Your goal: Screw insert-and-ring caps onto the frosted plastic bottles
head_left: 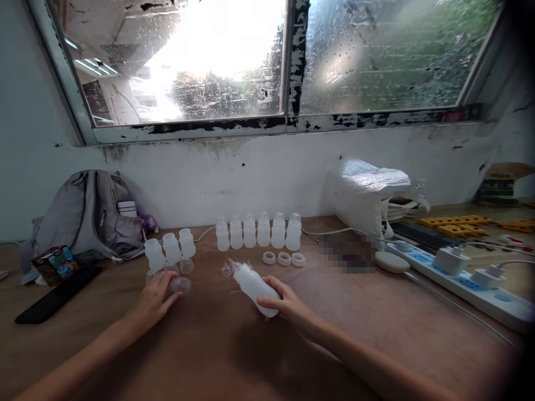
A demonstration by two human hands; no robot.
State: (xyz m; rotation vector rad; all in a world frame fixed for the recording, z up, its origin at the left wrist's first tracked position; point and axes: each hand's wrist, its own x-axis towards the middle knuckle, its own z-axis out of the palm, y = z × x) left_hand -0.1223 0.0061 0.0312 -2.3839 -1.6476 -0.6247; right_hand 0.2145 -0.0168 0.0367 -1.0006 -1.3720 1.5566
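Grubby window (pixel 209 67) sitting above brown table (pixel 200 353). Right hand (pixel 290 305) clamping tilted white bottle (pixel 252 285) — it's leaning in front of row of six bottles (pixel 263 231). Left hand (pixel 155 296) sitting close by clear cap (pixel 183 285), three bottles (pixel 171 249) standing behind — can't tell if fingers are gripping it.

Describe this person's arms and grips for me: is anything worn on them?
Each grip is an ordinary human hand: the left grip and right grip show no gloves. The left forearm and right forearm are slim and bare, narrowing to the wrists. No sleeves, watch, markings or cables show; rings and nails are too small to judge.
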